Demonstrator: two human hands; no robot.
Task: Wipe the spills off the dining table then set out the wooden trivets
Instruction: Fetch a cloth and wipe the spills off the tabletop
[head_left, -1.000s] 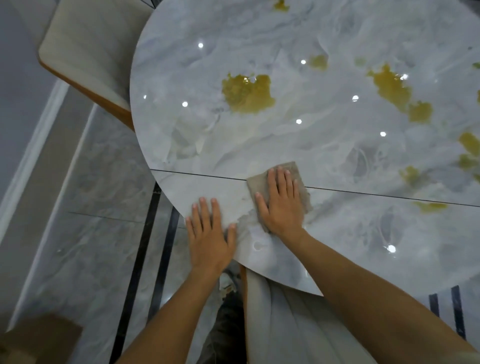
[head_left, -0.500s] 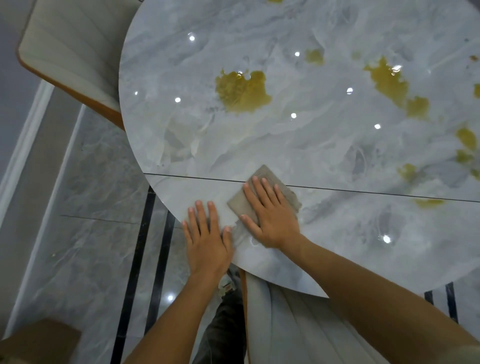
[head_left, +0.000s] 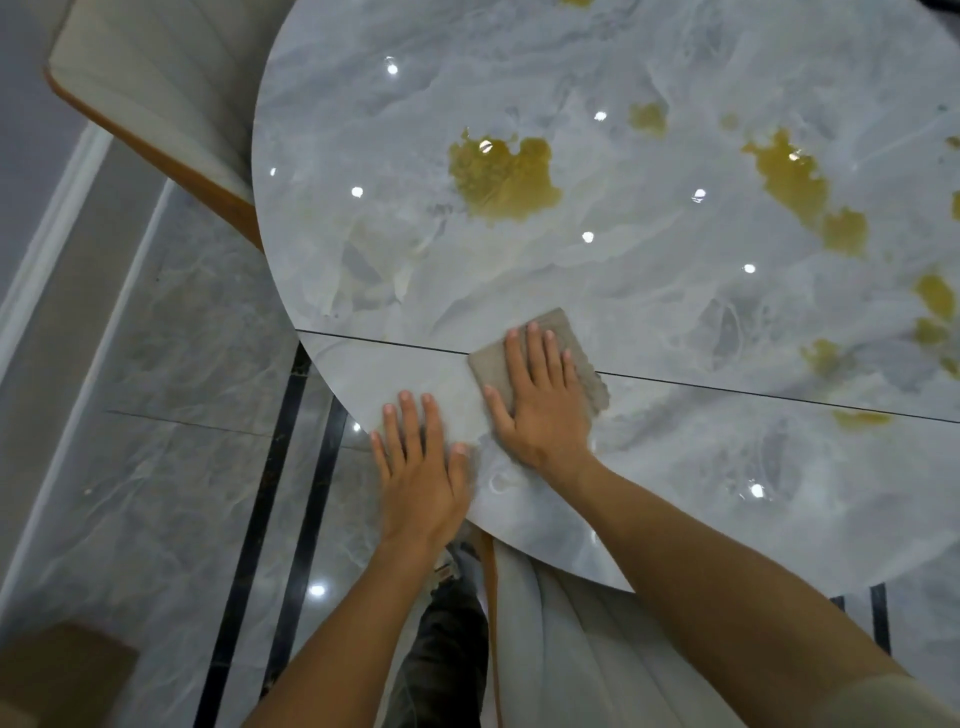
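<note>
A round grey marble dining table (head_left: 649, 467) carries several yellow-brown spills: a large one (head_left: 501, 176) left of centre, another (head_left: 789, 176) to the right, smaller ones near the right edge. My right hand (head_left: 540, 400) lies flat on a folded grey-beige cloth (head_left: 576, 343), pressing it onto the tabletop over the dark seam line. My left hand (head_left: 421, 467) rests flat with fingers spread on the table's near-left edge, holding nothing. No wooden trivets are in view.
A cream padded chair (head_left: 156, 104) with an orange-brown edge stands at the table's left. Another chair's cream back (head_left: 550, 649) is tucked under the near edge. Glossy marble floor with black stripes (head_left: 244, 571) lies to the left. A brown box corner (head_left: 57, 675) sits bottom left.
My right hand has slid the cloth back and forth near the seam, first left, now slightly right and forward. My left hand stays on the table edge.
</note>
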